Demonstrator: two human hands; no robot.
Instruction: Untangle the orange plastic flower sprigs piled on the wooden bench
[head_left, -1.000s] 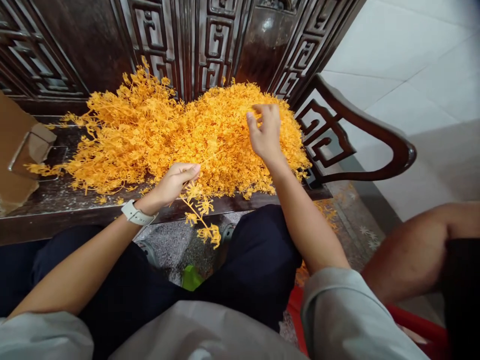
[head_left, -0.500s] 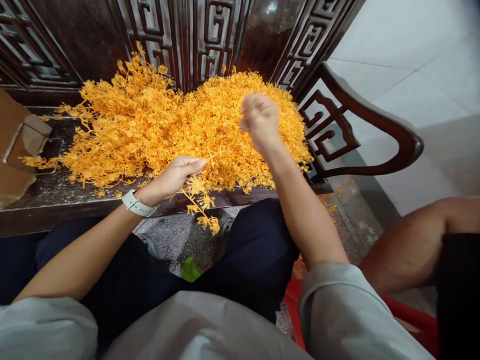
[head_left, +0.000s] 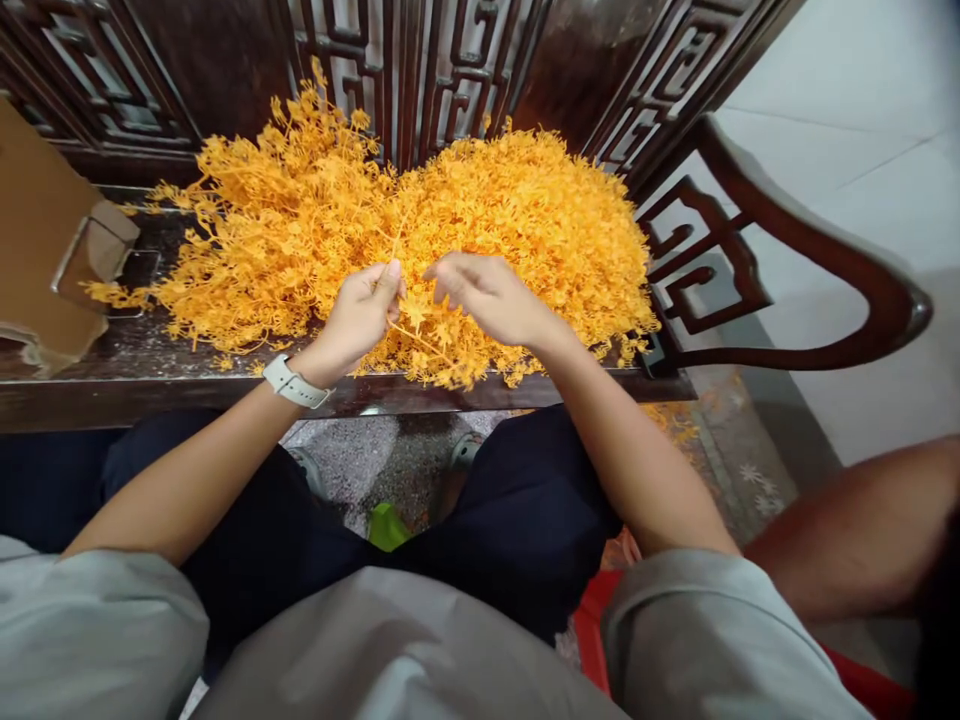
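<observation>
My left hand (head_left: 360,315), with a pale watch (head_left: 294,383) on its wrist, pinches an orange plastic flower stem (head_left: 426,346) between thumb and fingers. The stem's bare end points up past the thumb, and its star-shaped blossoms hang down to the right. Just right of it hovers my right hand (head_left: 495,298), fingers bent and loosely apart, with nothing visible in them. Behind both hands lie branching orange flower sprays (head_left: 270,220) on the left and a rounded heap of loose orange blossoms (head_left: 547,220) on the right.
A dark carved wooden bench (head_left: 247,395) carries the flowers, its curved armrest (head_left: 847,265) on the right. On its left end stands an open cardboard box (head_left: 52,230). Another person's bare limb (head_left: 862,540) shows at right, near a red stool (head_left: 596,625).
My right hand has come down and left from above the heap toward my left hand, and its fist has loosened. My left hand has lifted slightly, tilting the stem upright. The view shifted a little.
</observation>
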